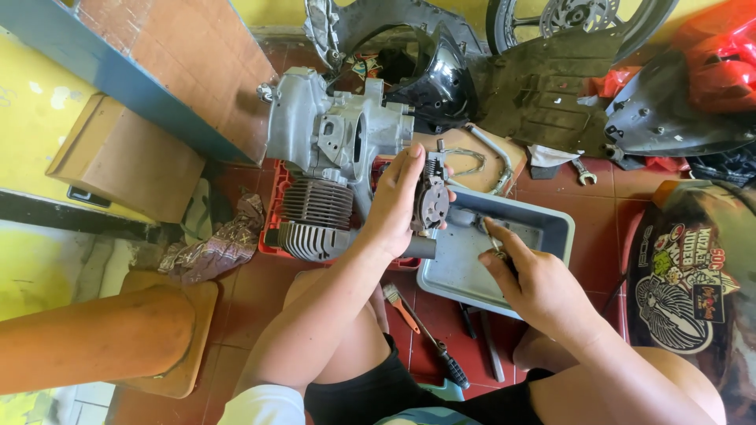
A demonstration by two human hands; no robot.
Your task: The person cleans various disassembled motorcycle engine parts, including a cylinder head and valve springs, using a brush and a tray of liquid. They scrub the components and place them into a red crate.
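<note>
Nearest, a brush (402,307) and hand tools (441,346) lie on the red tiled floor (260,291) between the knees; the right hand (535,283) dips curled fingers into a grey tray (551,224), what they pinch hidden. The left hand (398,201) grips a small finned metal part (431,197) upright above the tray's left edge; beyond, a grey engine (331,138) sits on a red crate (276,208), a sticker-covered dark panel (685,275) at right, black and red scooter panels (677,102) farthest.

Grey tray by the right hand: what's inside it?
The grey tray holds a few small metal parts near its far left corner. The right hand reaches in, fingers on a small piece; what lies beneath the hand is covered. The rest shows bare floor.
</note>
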